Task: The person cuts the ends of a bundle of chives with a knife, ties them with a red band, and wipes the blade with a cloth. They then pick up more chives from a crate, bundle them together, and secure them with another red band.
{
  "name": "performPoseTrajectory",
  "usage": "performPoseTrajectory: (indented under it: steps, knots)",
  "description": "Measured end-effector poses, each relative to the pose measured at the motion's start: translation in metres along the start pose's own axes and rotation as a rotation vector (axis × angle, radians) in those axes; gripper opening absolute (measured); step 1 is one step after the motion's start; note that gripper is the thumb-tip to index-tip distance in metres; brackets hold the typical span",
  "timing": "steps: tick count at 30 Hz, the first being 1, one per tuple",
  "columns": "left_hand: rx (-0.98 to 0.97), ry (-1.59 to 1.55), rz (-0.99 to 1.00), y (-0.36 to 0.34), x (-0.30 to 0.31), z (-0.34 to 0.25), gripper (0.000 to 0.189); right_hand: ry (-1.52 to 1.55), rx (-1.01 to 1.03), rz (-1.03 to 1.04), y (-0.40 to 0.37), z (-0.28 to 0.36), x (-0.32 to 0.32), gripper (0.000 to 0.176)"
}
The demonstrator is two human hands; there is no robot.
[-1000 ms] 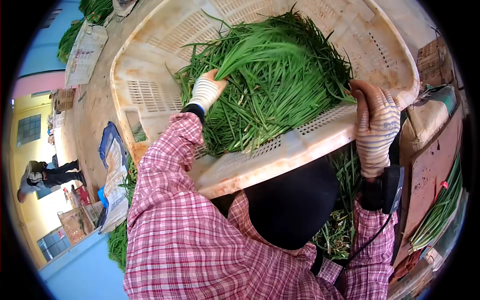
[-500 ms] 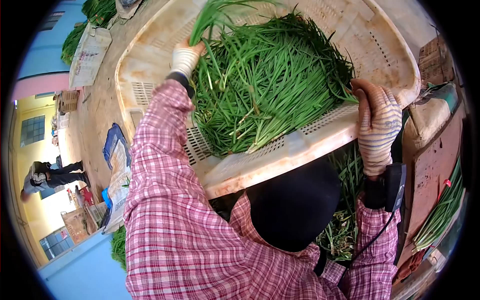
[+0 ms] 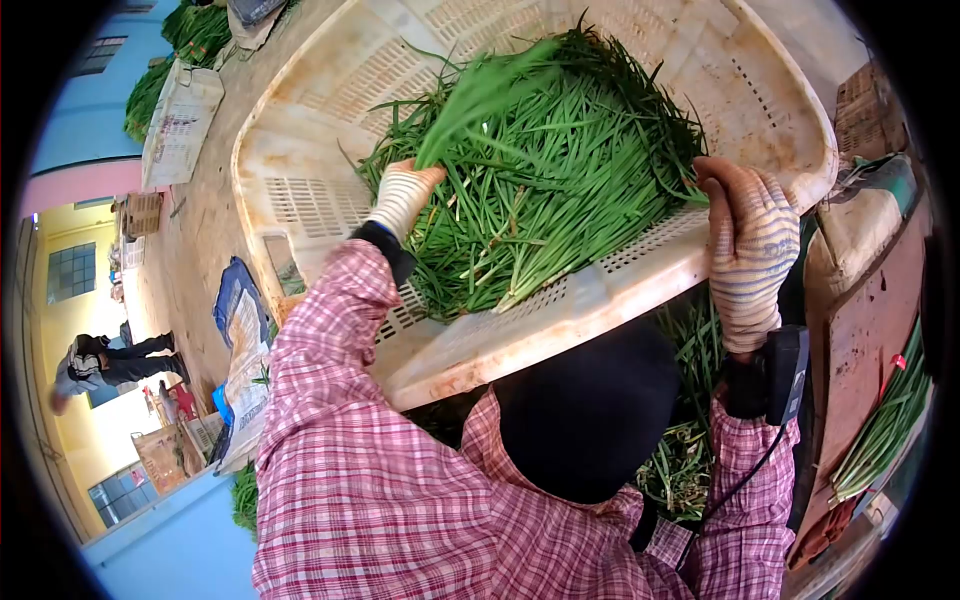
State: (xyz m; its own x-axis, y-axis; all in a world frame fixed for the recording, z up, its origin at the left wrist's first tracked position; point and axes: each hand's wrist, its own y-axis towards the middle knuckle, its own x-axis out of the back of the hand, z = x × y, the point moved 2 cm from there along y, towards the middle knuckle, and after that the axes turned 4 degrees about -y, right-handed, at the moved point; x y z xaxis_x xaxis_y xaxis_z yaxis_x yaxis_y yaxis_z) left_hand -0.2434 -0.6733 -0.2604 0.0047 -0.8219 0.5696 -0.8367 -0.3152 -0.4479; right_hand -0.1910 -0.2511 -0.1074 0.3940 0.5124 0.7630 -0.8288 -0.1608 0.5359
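Observation:
A large pale plastic basket (image 3: 330, 100) with slotted walls and brown stains holds a heap of long green leafy stalks (image 3: 570, 170). My left hand (image 3: 405, 195), in a striped knit glove, is closed round the base of a bunch of green stalks (image 3: 480, 95) over the left part of the heap; the bunch's tips are blurred. At the basket's right near rim is my right hand (image 3: 750, 240), gloved too, its fingers bent over the rim by the heap's edge. A few leaf ends lie near its fingertips, and whether it grips them is unclear.
More green stalks (image 3: 695, 350) lie below the basket. A tied green bunch (image 3: 885, 425) rests on a brown board (image 3: 870, 340) at right. On the left are a blue and white sack (image 3: 245, 350), a crate (image 3: 140, 215) and a person (image 3: 110, 365) farther off.
My left hand has moved right and down with its bunch, which now hangs over the heap rather than the basket's far left. My right hand has barely moved.

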Motion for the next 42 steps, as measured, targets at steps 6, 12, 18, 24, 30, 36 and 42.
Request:
performPoseTrajectory:
  steps: [6,12,18,24,30,36,42]
  knots:
    - [0.163,0.467,0.172,0.001,-0.025,0.007,0.064,-0.008,0.013,0.000,0.002,0.001,0.001,0.013]
    - [0.026,0.653,0.205,-0.007,-0.036,-0.013,0.054,-0.003,0.019,-0.010,0.003,0.000,0.000,0.013]
    - [0.193,1.073,0.734,-0.054,0.049,-0.075,0.034,-0.001,0.018,-0.010,0.000,0.000,0.000,0.013]
    - [0.409,0.781,0.734,-0.146,0.112,-0.110,0.019,0.013,0.021,-0.038,-0.003,-0.001,0.000,0.012]
    - [-0.150,-0.201,0.700,-0.173,0.123,-0.157,0.037,0.001,-0.005,0.008,-0.006,-0.002,0.002,0.012]
    - [-0.593,0.030,0.533,-0.135,0.068,-0.238,0.021,0.003,0.018,-0.003,-0.004,0.000,0.001,0.012]
    - [-0.374,0.680,0.146,0.051,0.066,-0.103,0.044,-0.013,0.033,-0.003,-0.002,-0.001,0.001,0.015]
